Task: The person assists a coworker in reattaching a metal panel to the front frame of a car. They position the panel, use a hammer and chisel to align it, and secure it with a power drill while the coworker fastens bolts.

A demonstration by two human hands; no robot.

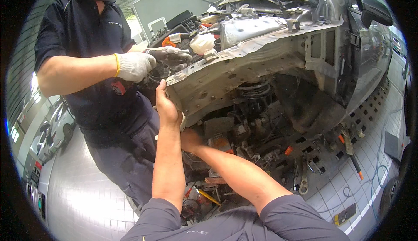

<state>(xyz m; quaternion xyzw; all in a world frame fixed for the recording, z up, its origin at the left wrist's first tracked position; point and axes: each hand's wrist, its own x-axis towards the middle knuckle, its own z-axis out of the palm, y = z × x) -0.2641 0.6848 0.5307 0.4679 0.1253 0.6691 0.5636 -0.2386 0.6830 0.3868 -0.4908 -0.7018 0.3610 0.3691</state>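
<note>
A co-worker's white-gloved hands (pixel 148 62) reach into the engine bay. The left hand (pixel 167 106) cups its fingers around the front end of the bare grey dented sheet-steel frame rail (pixel 226 73), stripped car, centre. The right hand (pixel 190 138) sits beneath the rail; its finger state cannot be told. Judged stiff, heavy, sharp-edged: best gripped at the flanged end.

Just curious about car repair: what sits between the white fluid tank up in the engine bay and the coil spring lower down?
In the head view, the bare, dented metal body rail runs between the white tank and the coil spring.
</note>
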